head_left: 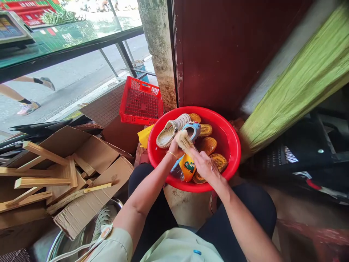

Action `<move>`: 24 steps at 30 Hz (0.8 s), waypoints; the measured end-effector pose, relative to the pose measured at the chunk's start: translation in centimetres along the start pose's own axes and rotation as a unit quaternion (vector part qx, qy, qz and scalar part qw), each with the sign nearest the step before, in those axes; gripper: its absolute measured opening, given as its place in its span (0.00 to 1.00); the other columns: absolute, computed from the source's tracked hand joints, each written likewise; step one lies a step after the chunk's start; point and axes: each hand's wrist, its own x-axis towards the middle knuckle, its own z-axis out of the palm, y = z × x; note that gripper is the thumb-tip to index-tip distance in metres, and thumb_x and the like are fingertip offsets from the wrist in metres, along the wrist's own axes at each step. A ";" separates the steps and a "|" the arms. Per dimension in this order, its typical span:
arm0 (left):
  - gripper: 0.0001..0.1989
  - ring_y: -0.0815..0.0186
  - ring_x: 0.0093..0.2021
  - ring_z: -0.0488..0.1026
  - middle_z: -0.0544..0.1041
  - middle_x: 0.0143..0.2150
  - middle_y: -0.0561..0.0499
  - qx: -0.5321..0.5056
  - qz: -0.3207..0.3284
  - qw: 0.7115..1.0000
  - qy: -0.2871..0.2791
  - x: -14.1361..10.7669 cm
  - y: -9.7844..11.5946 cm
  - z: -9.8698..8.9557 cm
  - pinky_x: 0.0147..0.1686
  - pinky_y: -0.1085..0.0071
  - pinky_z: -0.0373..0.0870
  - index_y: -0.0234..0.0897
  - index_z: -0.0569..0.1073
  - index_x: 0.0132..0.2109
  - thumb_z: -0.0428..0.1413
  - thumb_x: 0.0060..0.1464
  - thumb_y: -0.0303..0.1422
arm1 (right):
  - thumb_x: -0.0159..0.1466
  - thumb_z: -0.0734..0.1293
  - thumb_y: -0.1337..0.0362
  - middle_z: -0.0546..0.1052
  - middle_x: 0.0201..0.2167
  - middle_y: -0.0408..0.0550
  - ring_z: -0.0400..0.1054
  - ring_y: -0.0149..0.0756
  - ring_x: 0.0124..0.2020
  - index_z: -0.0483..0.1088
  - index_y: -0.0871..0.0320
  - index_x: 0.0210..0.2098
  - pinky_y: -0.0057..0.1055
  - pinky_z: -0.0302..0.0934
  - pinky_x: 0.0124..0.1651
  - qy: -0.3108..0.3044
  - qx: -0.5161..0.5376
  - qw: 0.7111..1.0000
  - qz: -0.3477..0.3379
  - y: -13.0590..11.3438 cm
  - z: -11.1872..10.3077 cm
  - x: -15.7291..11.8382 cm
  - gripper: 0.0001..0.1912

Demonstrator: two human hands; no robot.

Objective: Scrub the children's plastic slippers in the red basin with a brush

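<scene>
A red plastic basin (236,153) between my knees holds several clogs and slippers. My right hand (205,165) grips a scrub brush (184,141) with pale bristles, slanting up and left. Just left of the brush, my left hand (175,148) is closed at the near side of a light blue clog (193,130); the brush hides part of its fingers. A beige clog (167,134) lies at the basin's left. Below the hands is a yellow slipper with a green cartoon figure (188,167). Mustard-coloured slippers (209,145) lie along the right side, soles partly visible.
A red crate (141,103) stands beyond the basin. To the left are cardboard (95,203), an upturned wooden stool (62,174) and a metal bowl (57,240) with a grey clog. A dark red panel (234,54) rises ahead; a green cloth (297,80) hangs right.
</scene>
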 end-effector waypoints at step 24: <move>0.35 0.56 0.46 0.82 0.77 0.62 0.46 -0.035 -0.011 0.999 -0.017 -4.2 -0.3 0.3 0.30 0.68 0.80 0.52 0.64 0.70 0.62 0.58 0.42 | 0.73 0.54 0.61 0.78 0.57 0.64 0.74 0.49 0.55 0.65 0.64 0.70 0.40 0.69 0.56 0.187 0.074 0.973 0.117 4.7 -2.2 0.4 0.29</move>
